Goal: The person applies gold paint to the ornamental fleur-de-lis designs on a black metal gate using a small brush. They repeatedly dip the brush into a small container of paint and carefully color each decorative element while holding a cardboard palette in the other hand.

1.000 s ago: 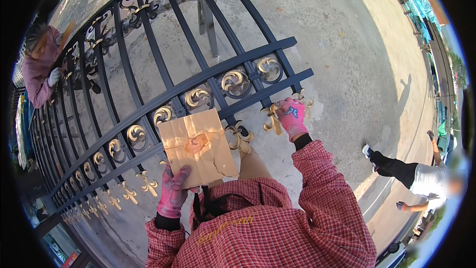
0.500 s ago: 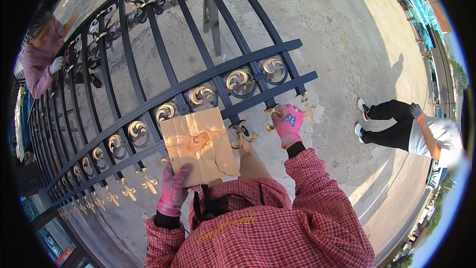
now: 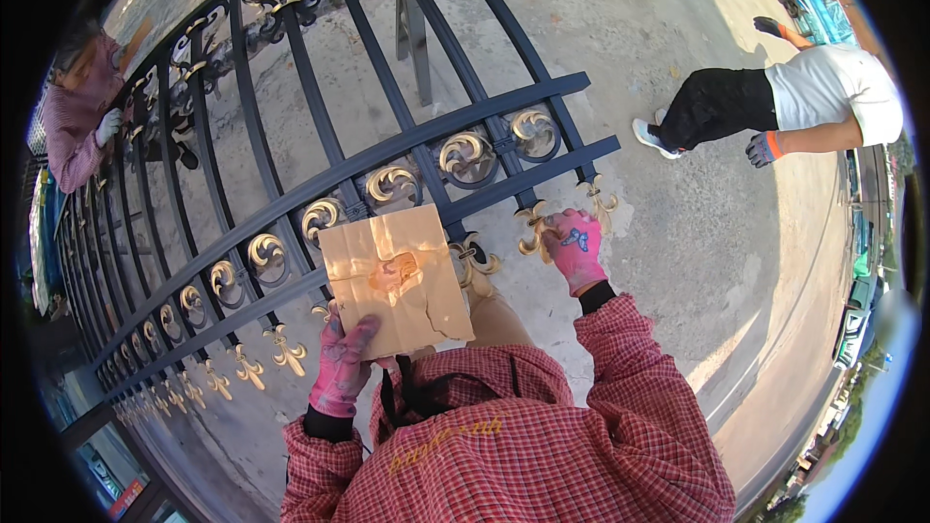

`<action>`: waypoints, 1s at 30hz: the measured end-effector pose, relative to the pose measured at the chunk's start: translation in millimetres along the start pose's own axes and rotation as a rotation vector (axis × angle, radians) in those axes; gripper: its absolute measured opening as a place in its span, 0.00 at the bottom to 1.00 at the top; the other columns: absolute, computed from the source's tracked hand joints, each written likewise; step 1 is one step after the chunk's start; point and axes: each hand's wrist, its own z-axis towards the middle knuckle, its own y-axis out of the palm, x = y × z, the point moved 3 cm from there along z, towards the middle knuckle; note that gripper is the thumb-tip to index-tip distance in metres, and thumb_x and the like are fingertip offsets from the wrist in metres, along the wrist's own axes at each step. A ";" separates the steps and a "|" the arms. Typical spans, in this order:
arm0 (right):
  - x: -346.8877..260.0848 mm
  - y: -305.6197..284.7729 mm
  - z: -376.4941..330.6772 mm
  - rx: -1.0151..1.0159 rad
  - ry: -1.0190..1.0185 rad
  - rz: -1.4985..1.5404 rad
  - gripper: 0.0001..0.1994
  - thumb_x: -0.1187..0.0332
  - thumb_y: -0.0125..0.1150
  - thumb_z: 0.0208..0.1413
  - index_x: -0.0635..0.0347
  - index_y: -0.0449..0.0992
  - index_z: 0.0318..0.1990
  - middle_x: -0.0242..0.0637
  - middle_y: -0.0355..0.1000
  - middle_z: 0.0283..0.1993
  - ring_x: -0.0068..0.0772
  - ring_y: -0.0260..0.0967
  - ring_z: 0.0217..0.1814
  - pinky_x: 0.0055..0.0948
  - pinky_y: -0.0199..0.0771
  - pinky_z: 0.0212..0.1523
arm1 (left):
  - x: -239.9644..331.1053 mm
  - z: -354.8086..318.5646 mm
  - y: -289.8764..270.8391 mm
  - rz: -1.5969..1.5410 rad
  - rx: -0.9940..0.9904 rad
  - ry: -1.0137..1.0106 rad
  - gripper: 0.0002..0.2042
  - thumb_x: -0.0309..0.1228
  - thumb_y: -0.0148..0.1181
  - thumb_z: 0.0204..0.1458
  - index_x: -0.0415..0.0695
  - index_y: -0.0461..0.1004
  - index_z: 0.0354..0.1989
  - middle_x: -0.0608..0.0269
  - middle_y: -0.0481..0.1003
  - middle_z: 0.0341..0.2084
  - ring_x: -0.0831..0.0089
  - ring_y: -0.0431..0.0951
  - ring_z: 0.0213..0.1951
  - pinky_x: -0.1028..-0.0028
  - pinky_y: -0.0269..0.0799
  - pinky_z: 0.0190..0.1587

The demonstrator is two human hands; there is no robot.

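Note:
My left hand (image 3: pixel 341 373), in a pink glove, grips the lower left edge of a square piece of brown cardboard (image 3: pixel 412 310). A wet-looking orange-brown smear (image 3: pixel 392 274) lies at the cardboard's middle. My right hand (image 3: pixel 574 250), in a pink glove with a blue butterfly on the back, is closed at a gold spear-shaped finial (image 3: pixel 531 232) of a dark metal fence panel (image 3: pixel 407 140). Whatever its fingertips may hold is hidden. Another gold finial (image 3: pixel 603 199) is just beyond that hand; one more (image 3: pixel 477 266) sits partly behind the cardboard's right edge.
The panel lies raised across a metal stand (image 3: pixel 414 44), with gold scrolls (image 3: pixel 465 157) between its rails. At the far left a person (image 3: pixel 85 121) in grey gloves works at the panel. On the right another person (image 3: pixel 809 97) in a white shirt walks on the concrete (image 3: pixel 678 261).
My right hand has shifted slightly right and down, staying at the same finial. The cardboard has moved slightly right. The person in white has stepped toward the panel and up in the view.

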 end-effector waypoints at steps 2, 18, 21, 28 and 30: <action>-2.4 5.6 -11.2 0.000 -0.231 -0.060 0.06 0.63 0.61 0.40 0.49 0.77 0.28 0.34 0.71 0.31 0.40 0.68 0.38 0.39 0.62 0.42 | -0.9 3.5 8.0 0.002 0.015 0.008 0.19 0.32 0.53 0.52 0.43 0.61 0.53 0.61 0.72 0.35 0.72 0.75 0.25 0.79 0.68 0.16; 67.4 -5.3 -0.7 -0.002 -0.173 0.158 0.08 0.69 0.62 0.36 0.50 0.77 0.29 0.33 0.70 0.34 0.42 0.65 0.42 0.39 0.64 0.42 | -23.1 17.3 74.3 -0.051 0.039 -0.003 0.20 0.34 0.55 0.52 0.44 0.61 0.53 0.62 0.72 0.36 0.73 0.76 0.27 0.78 0.69 0.18; 64.0 -50.4 9.6 0.016 -0.069 0.328 0.10 0.71 0.63 0.37 0.55 0.76 0.31 0.37 0.70 0.35 0.43 0.66 0.41 0.37 0.67 0.40 | -32.7 16.4 84.6 -0.082 -0.040 -0.023 0.21 0.31 0.53 0.54 0.44 0.59 0.56 0.62 0.72 0.39 0.73 0.77 0.30 0.79 0.72 0.19; -3.4 -141.9 -10.2 0.120 -0.307 0.560 0.15 0.69 0.64 0.38 0.56 0.74 0.38 0.35 0.70 0.40 0.42 0.64 0.45 0.40 0.61 0.47 | -55.9 19.8 103.5 -0.053 -0.196 -0.025 0.26 0.31 0.52 0.55 0.45 0.53 0.62 0.63 0.69 0.45 0.75 0.75 0.39 0.80 0.76 0.23; -26.4 -152.7 -21.1 0.144 -0.444 0.418 0.15 0.68 0.65 0.38 0.56 0.74 0.38 0.33 0.69 0.40 0.42 0.63 0.48 0.42 0.58 0.50 | -63.0 19.9 101.9 -0.053 -0.249 -0.019 0.27 0.31 0.52 0.55 0.46 0.52 0.63 0.63 0.69 0.46 0.74 0.75 0.39 0.79 0.77 0.24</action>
